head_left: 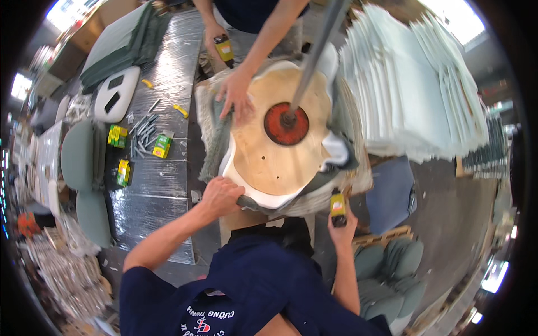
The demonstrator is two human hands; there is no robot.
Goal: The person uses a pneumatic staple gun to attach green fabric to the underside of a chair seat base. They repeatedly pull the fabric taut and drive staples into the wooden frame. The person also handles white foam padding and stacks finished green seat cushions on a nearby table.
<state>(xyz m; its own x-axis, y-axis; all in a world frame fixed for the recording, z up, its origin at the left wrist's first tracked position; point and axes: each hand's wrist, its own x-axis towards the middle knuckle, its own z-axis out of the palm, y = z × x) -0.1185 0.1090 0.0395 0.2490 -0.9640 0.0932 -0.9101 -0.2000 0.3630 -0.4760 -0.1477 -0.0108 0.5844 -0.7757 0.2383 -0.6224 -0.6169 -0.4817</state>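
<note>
A light plywood seat board (269, 162) lies over white foam (269, 200) and grey-green fabric (216, 148) on a padded stand. A round red press plate (287, 124) on a metal rod bears down on the board. My left hand (221, 196) is closed on the fabric edge at the near left of the seat. In my right hand (343, 227), just off the near right corner, is a yellow-and-black staple gun (338, 208). Across the stand, a co-worker's hand (235, 95) reaches onto the fabric, while their other hand holds a similar staple gun (224, 50).
On the plastic-covered table (151, 207) at left lie green-yellow boxes (162, 144) and loose metal staple strips (144, 134). Grey-green cushions (81, 157) stack beyond it. White sheets (392, 89) are piled at far right. More padded seats (386, 274) sit at lower right.
</note>
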